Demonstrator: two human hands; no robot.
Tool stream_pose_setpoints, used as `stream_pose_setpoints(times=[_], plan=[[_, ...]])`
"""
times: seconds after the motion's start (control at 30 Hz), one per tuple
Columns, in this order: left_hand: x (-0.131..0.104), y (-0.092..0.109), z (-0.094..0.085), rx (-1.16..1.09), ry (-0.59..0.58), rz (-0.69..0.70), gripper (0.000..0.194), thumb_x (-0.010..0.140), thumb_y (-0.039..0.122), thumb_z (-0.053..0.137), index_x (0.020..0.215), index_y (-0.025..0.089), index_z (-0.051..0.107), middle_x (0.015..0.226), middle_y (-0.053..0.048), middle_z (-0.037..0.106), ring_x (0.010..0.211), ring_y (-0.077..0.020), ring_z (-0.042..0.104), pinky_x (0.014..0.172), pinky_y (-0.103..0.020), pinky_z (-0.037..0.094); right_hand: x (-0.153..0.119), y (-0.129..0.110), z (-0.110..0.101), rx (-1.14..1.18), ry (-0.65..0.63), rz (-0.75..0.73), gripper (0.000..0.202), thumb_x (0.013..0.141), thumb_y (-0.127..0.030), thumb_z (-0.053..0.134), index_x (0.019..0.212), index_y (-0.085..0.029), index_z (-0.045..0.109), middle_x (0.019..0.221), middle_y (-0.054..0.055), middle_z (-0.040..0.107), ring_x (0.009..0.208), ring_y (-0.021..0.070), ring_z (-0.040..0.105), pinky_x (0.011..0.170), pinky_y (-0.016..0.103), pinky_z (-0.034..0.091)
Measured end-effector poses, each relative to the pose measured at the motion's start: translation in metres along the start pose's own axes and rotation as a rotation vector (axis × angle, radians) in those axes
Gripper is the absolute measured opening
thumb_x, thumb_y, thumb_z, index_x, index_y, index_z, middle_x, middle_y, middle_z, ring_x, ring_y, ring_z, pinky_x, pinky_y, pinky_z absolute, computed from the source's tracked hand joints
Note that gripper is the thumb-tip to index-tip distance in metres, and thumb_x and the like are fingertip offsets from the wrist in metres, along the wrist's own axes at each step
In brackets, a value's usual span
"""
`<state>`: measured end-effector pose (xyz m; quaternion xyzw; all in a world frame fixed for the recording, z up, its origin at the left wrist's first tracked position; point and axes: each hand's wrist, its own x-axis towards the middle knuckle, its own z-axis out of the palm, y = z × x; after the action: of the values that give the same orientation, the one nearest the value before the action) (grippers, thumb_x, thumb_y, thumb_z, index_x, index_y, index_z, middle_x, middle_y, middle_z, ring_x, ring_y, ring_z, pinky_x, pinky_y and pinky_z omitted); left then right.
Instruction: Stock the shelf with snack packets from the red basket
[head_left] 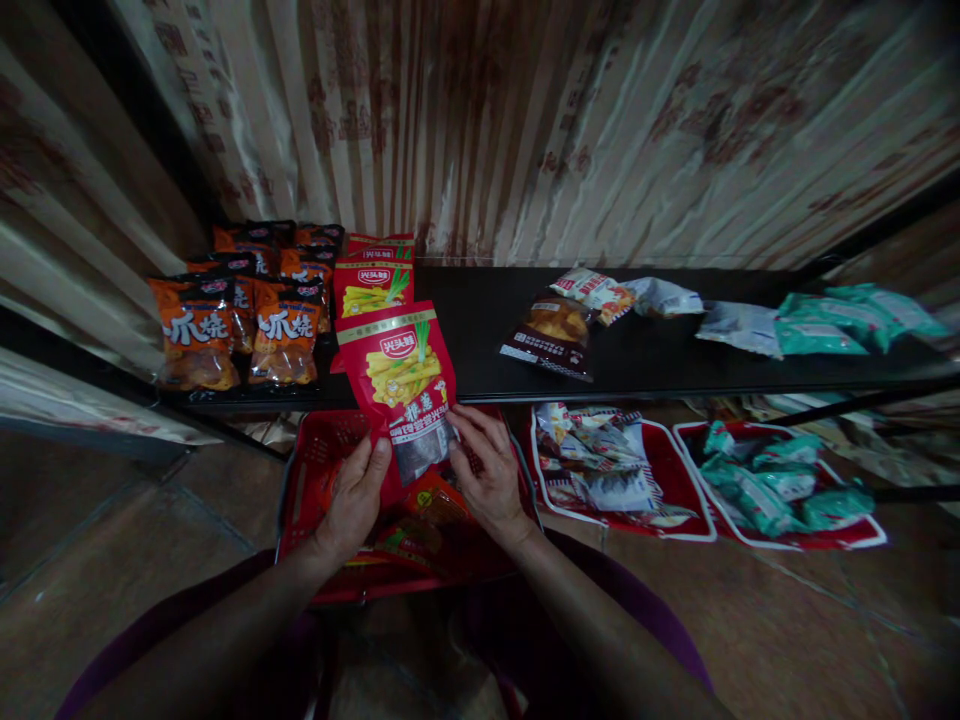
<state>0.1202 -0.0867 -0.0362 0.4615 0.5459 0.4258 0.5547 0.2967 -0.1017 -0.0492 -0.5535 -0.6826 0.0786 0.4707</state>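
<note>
In the head view, the left hand (pixel 352 500) pinches the lower left edge of a red snack packet (pixel 401 370) between thumb and fingers, and the right hand (pixel 487 470) has its grip closed at the lower right edge. The packet tilts slightly, in front of the black shelf (pixel 476 350) and above a red perforated basket (pixel 326 430) that holds orange-red packets (pixel 427 510). On the shelf, matching red packets (pixel 375 285) stand just beside rows of orange-and-black packets (pixel 281 335); farther right lie a dark brown packet (pixel 551 335), white packets (pixel 664 297) and teal packets (pixel 859 318). Two white-rimmed red baskets (pixel 682 490) sit below, holding white and teal packets.
</note>
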Motion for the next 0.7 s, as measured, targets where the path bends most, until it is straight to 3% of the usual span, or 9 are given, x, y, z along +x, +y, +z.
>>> stream_pose_setpoints(times=[0.2,0.33,0.47,0.57,0.7], plan=[[-0.013,-0.004,0.002,0.064,-0.122,0.129,0.042,0.084,0.046,0.051,0.114,0.020,0.064,0.118,-0.008,0.065,0.113,-0.0246,0.055,0.100,-0.035,0.038,-0.003,-0.005,-0.003,0.048,-0.055,-0.032,0.041,0.087,-0.018,0.046,0.126,-0.027,0.054,0.121,0.009,0.058,0.111,0.0221,0.054,0.093,0.041,0.044],[-0.024,-0.011,-0.002,0.136,-0.207,0.313,0.051,0.084,0.042,0.050,0.131,0.022,0.051,0.137,-0.008,0.051,0.129,-0.0258,0.042,0.109,-0.040,0.030,-0.007,-0.009,-0.009,0.126,-0.141,-0.025,0.046,0.089,-0.030,0.044,0.135,-0.025,0.044,0.127,0.010,0.055,0.117,0.0248,0.051,0.097,0.044,0.042],[-0.025,-0.010,-0.002,0.294,-0.264,0.505,0.049,0.089,0.038,0.041,0.137,0.027,0.043,0.140,-0.006,0.046,0.132,-0.0250,0.037,0.110,-0.044,0.029,-0.012,-0.008,-0.011,0.320,-0.226,-0.016,0.056,0.089,-0.046,0.039,0.140,-0.024,0.036,0.135,0.010,0.050,0.123,0.0277,0.047,0.103,0.045,0.037],[-0.023,-0.007,0.002,0.469,-0.190,0.543,0.047,0.090,0.033,0.040,0.137,0.028,0.042,0.136,-0.009,0.042,0.125,-0.0229,0.043,0.104,-0.040,0.037,-0.015,-0.006,-0.010,0.494,-0.308,0.120,0.064,0.086,-0.059,0.039,0.139,-0.024,0.040,0.134,0.009,0.053,0.122,0.0291,0.049,0.103,0.043,0.038],[-0.023,-0.008,0.007,0.641,-0.103,0.616,0.046,0.091,0.025,0.041,0.136,0.030,0.043,0.131,-0.010,0.038,0.116,-0.0201,0.048,0.097,-0.037,0.044,-0.017,-0.005,-0.009,0.690,-0.367,0.368,0.068,0.077,-0.072,0.041,0.123,-0.025,0.058,0.120,0.009,0.063,0.114,0.0309,0.055,0.097,0.042,0.042]])
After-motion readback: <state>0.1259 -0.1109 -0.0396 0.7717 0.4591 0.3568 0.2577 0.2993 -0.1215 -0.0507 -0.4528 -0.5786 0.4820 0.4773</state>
